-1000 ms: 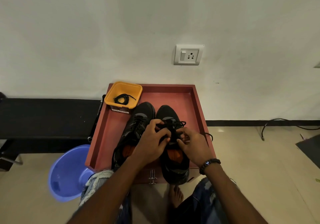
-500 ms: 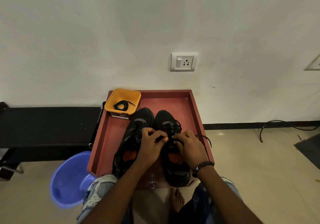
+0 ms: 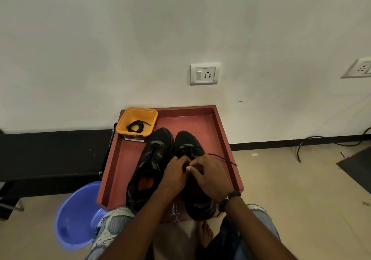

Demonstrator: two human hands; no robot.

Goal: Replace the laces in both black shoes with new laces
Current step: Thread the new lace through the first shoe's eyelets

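A: Head view (the only one) — what's changed vs a sec ago?

B: Both hands have slid down the right shoe (image 3: 188,149), from the upper eyelets toward the tongue end. The left hand (image 3: 175,172) and right hand (image 3: 210,174) now meet knuckle to knuckle over the shoe's middle, fingers curled tight, apparently pinching the lace (image 3: 222,158) between them. The exact pinch is hidden behind the knuckles, so can't tell which strand each one has.

A: And the lace itself?

B: One loose end trails out past the right hand, toward the right wall of the red tray (image 3: 224,139). The loops seen higher up a sec ago are no longer visible, prob. pulled flat or covered.

A: Meaning for the task?

B: Judging by that: the person is working the old lace out of the right shoe, eyelet by eyelet. Early stage, approx. The left shoe (image 3: 152,159) looks fully laced and untouched, just beside the right one, touching it.

A: New laces?

B: A black coil (image 3: 137,126) sits in the yellow tub (image 3: 124,123) at the tray's far-left corner, well apart from the hands (not yet picked up). The camera has also tipped up a bit, so more wall shows and a second socket (image 3: 361,70) is in at the right.
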